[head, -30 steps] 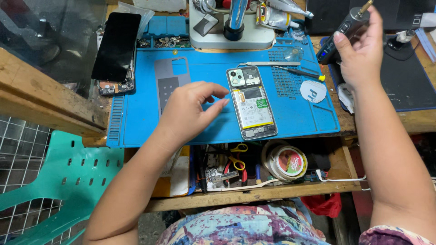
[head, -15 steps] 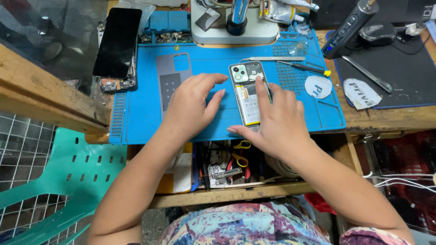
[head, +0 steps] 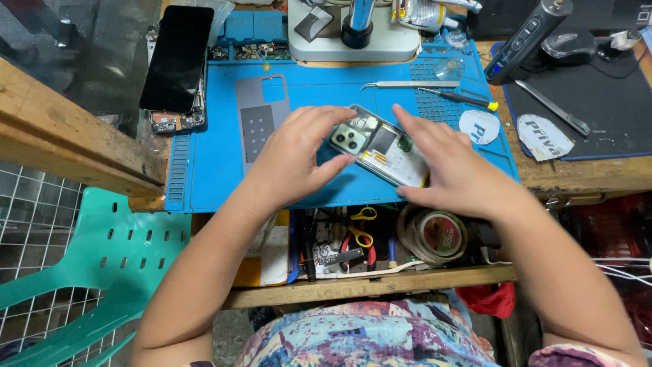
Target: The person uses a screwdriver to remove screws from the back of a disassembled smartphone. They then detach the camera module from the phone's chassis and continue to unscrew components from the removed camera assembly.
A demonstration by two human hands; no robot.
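Both hands, the left hand [head: 292, 160] and right hand [head: 455, 170], pinch the opened smartphone [head: 380, 146] by its ends, lifted tilted above the blue repair mat [head: 210, 170] (back cover off). A loose grip could drop it, exposed board first.

two hands of mine at work, left hand [head: 292, 160] and right hand [head: 455, 173]. one opened phone [head: 380, 146] between them. one second phone [head: 178, 61] with dark screen, on the left. one blue mat [head: 217, 170]. one grey back cover [head: 261, 119] on it. one pair of tweezers [head: 407, 85]. one screwdriver [head: 458, 98] with yellow tip. two round white stickers [head: 479, 126] [head: 543, 136]. one tape roll [head: 438, 234]. one pair of yellow-handled scissors [head: 363, 224]. one green plastic chair [head: 95, 272].
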